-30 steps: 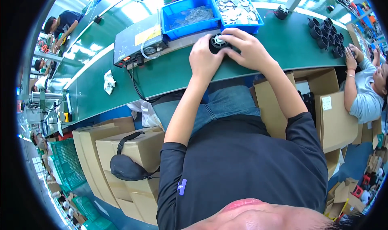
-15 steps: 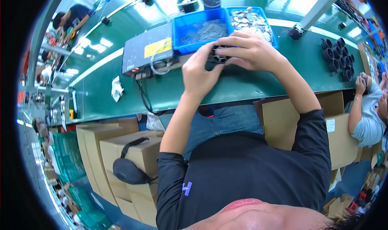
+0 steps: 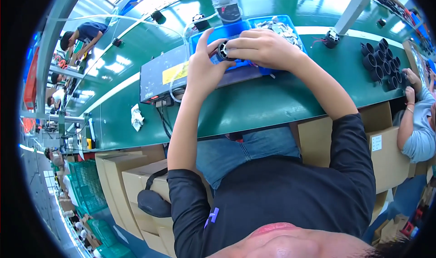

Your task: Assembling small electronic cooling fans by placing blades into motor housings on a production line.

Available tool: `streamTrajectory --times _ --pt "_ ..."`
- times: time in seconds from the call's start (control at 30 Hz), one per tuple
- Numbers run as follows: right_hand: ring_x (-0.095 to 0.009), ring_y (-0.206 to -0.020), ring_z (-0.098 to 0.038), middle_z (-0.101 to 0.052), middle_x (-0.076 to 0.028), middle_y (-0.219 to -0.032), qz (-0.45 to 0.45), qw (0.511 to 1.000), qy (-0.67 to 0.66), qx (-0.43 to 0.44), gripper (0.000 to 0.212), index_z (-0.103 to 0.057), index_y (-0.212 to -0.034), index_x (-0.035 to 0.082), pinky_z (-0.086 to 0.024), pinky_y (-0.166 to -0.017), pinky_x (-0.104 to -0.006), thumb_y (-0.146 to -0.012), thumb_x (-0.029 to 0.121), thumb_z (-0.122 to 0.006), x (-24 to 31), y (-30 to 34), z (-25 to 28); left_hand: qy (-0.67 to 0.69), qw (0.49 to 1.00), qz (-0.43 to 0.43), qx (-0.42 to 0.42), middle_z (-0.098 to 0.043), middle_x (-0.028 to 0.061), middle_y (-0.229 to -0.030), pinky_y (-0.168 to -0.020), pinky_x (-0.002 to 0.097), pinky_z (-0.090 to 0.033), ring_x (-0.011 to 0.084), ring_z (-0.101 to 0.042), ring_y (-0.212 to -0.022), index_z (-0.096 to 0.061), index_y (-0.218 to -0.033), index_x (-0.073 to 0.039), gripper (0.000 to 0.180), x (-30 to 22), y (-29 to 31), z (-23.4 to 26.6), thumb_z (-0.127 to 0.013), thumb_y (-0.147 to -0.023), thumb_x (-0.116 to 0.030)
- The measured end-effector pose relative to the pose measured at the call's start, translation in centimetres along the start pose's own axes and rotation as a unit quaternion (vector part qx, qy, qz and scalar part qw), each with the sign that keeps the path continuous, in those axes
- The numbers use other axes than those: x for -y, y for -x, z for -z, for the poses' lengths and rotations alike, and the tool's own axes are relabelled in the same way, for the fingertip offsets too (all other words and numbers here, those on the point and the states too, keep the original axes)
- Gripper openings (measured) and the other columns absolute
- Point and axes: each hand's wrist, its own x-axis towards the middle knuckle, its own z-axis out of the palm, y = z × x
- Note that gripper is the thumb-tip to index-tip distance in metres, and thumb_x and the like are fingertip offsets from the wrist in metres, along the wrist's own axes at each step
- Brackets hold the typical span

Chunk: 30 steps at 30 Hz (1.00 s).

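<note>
Between both hands is a small round black motor-like part [image 3: 223, 50] with a pale slotted face. My left hand [image 3: 203, 66] curves round its left and near side, thumb below and index finger raised. From the right, my right hand [image 3: 265, 48] lays its fingers over the part's face and edge. Both hands are held above the near edge of the blue bins, one bin [image 3: 195, 39] largely hidden behind them. The other bin [image 3: 297, 23] holds pale flat pieces. What sits between my right fingertips is too small to make out.
A grey box-shaped power unit [image 3: 152, 78] with cables stands left of the bins. Several black rings [image 3: 377, 58] cluster at the right, near a co-worker's hands [image 3: 410, 92]. A metal post [image 3: 359, 10] rises beside another motor [image 3: 332, 38]. Crumpled white paper [image 3: 136, 117] lies at left.
Both hands have moved left and slightly nearer with the round part, which now shows its slotted face more. My left index finger has lifted. The whole view has shifted a little.
</note>
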Motion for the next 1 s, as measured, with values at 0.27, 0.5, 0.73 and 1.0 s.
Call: streamTrajectory --times 0.27,0.5,0.73,1.0 --pt "-0.027 -0.131 -0.065 -0.069 -0.008 -0.148 -0.174 0.973 -0.069 -0.136 0.045 -0.072 -0.140 0.011 -0.057 -0.109 -0.0367 -0.097 0.020 -0.081 -0.4 0.5 -3.0 0.227 0.972 0.020 -0.062 -0.077 0.0272 -0.126 -0.101 0.0376 -0.063 0.0322 -0.079 -0.108 -0.042 -0.157 0.006 0.095 1.9 -3.8 -2.1 -0.094 -0.078 -0.005" --pt "-0.035 -0.142 -0.059 -0.063 -0.013 -0.157 -0.256 0.941 -0.149 -0.164 0.056 -0.067 -0.149 0.008 -0.050 -0.119 -0.0454 -0.096 0.025 -0.079 1.1 -0.9 -2.8 0.237 0.962 -0.030 -0.132 -0.076 0.0297 -0.126 -0.099 0.0371 -0.063 0.0310 -0.078 -0.107 -0.041 -0.157 0.007 0.093 1.0 -5.6 -3.3 -0.093 -0.080 -0.003" --pt "-0.039 -0.149 -0.052 -0.056 -0.017 -0.163 -0.265 0.925 -0.209 -0.173 0.071 -0.053 -0.160 0.007 -0.042 -0.125 -0.0517 -0.097 0.029 -0.076 1.2 -0.4 -2.4 0.304 0.942 -0.056 -0.131 -0.073 0.0294 -0.132 -0.101 0.0380 -0.062 0.0319 -0.077 -0.110 -0.037 -0.159 0.007 0.093 1.1 -6.1 -3.9 -0.090 -0.082 0.000" --pt "-0.040 -0.156 -0.045 -0.046 -0.020 -0.171 -0.300 0.862 -0.366 -0.180 0.091 -0.029 -0.173 0.008 -0.035 -0.128 -0.0545 -0.097 0.037 -0.071 1.4 -0.3 -2.9 0.331 0.932 -0.046 -0.139 -0.071 0.0300 -0.135 -0.103 0.0378 -0.061 0.0320 -0.076 -0.113 -0.037 -0.158 0.007 0.093 1.8 -5.6 -4.0 -0.089 -0.082 0.003"
